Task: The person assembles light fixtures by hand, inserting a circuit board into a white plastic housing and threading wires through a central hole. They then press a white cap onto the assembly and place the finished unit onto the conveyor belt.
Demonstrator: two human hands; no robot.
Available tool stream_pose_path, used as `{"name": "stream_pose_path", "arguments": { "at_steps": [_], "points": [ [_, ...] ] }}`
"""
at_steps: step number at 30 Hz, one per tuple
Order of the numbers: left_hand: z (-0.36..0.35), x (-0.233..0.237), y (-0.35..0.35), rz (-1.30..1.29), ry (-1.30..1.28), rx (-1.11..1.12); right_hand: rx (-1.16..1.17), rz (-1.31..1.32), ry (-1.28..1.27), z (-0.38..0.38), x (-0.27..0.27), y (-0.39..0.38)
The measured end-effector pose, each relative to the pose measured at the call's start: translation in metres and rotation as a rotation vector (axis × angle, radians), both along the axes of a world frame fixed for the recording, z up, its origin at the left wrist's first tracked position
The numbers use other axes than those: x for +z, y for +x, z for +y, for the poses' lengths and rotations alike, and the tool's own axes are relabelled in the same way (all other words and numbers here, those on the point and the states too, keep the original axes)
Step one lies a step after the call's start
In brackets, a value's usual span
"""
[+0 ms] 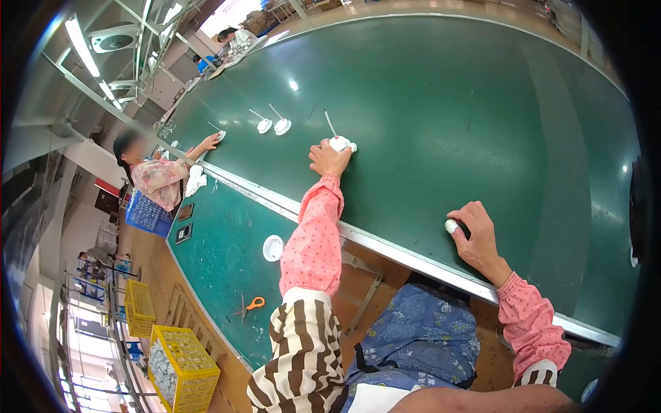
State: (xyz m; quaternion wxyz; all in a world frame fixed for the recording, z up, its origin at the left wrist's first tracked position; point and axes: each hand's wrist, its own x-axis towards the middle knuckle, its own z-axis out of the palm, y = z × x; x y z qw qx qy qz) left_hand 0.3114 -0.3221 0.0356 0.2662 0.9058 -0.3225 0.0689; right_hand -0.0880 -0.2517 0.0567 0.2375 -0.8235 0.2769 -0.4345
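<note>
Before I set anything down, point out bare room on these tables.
Widest: the upper table between the right hand and the far edge. Another patch lies between it and the left hand. On the lower table, a small speckled gap separates dish from scissors. Crowded: left of the left hand, with white parts and another person's hand.

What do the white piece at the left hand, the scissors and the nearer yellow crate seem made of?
White piece: likely moulded plastic or ceramic, its surface smooth and bright; too small to settle.
Scissors: probably plastic handle, evenly orange; likely metal blades, grey and thin.
Nearer yellow crate: likely moulded plastic, evenly coloured, with regular openwork walls.
</note>
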Motion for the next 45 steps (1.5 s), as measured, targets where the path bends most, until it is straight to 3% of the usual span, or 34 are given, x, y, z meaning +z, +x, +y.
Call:
{"name": "stream_pose_path", "arguments": {
  "at_steps": [4,10,21,27,30,45],
  "points": [
    [0.006,-0.009,-0.031,-0.060,-0.046,-0.137,0.019,0.015,0.020,0.001,-0.001,0.003],
    [0.031,-0.017,-0.123,-0.141,-0.195,-0.539,0.013,0.031,0.016,0.000,-0.005,0.004],
    [0.034,-0.013,-0.213,0.325,-0.279,-0.894,0.000,0.061,0.066,0.004,-0.009,-0.001],
    [0.042,-0.009,-0.203,0.555,-0.340,-0.949,0.003,0.053,0.073,0.005,-0.009,-0.001],
    [0.047,-0.017,-0.202,0.550,-0.424,-0.954,-0.007,0.053,0.078,0.004,-0.008,-0.001],
    [0.057,-0.015,-0.213,0.460,-0.362,-0.902,-0.010,0.020,0.089,0.005,-0.007,0.001]
  ]
}}
